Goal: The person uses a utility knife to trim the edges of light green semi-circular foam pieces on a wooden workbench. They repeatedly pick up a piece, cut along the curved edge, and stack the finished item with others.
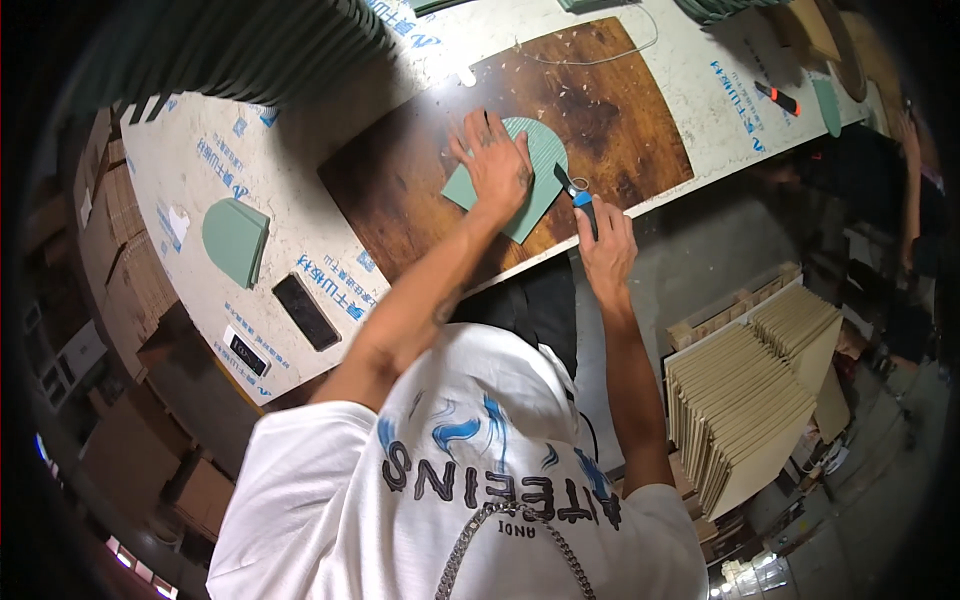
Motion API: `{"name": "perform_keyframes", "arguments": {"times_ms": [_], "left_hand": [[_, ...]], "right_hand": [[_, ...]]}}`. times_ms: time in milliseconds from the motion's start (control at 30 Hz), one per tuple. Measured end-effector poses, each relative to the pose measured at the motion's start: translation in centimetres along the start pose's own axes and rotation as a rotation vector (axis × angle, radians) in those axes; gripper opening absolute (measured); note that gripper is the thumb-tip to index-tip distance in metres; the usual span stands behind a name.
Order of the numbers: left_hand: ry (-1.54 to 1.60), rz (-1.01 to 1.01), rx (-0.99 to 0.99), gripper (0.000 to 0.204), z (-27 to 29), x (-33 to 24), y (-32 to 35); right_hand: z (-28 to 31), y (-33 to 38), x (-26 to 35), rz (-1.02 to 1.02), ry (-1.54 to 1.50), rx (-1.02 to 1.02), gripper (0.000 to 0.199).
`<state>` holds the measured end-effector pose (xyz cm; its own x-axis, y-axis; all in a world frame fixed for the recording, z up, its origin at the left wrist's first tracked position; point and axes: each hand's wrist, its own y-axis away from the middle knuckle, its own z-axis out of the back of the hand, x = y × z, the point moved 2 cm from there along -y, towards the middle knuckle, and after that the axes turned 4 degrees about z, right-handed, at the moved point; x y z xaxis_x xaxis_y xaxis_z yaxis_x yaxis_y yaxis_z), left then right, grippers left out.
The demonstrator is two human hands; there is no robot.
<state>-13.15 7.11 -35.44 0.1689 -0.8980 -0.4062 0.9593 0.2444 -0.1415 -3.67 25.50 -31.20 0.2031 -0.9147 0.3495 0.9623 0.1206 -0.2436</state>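
My left hand (492, 168) lies on a green, arch-shaped sheet piece (545, 148) with a ribbed surface, its fingers spread across the rounded end. Under the piece is a dark brown wood-grain board (625, 110) on the white table. In my right hand (611, 250) is a utility knife (584, 202) with a black and blue handle. Its blade is up against the right edge of the green piece; whether it touches is hard to tell. A thin curled strip (579, 184) shows beside the blade.
Left on the table (185, 140) sit stacked green arch pieces (232, 242), a dark phone (306, 312) and a small digital device (247, 352). An orange-black knife (778, 98) lies far right. Green sheets (240, 50) fill the back left; pale panels (745, 400) stand below right.
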Motion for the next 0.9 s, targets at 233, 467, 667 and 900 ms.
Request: {"name": "perform_keyframes", "arguments": {"times_ms": [233,467,667,900], "left_hand": [[0.038,0.034,0.105,0.045,0.9,-0.9,0.3],[0.029,0.029,0.102,0.046,0.7,-0.5,0.1],[0.064,-0.072,0.100,0.043,1.5,-0.6,-0.2],[-0.054,0.033,0.050,0.046,2.0,-0.5,-2.2]], "right_hand": [[-0.2,-0.8,0.0,0.013,-0.008,0.001,0.037],[-1.2,-6.2,-1.0,0.072,-0.065,0.077,0.033],[-1.9,-10.1,-3.6,0.276,-0.159,0.146,0.035],[0.1,-10.2,-6.6,0.332,-0.239,0.239,0.033]]}}
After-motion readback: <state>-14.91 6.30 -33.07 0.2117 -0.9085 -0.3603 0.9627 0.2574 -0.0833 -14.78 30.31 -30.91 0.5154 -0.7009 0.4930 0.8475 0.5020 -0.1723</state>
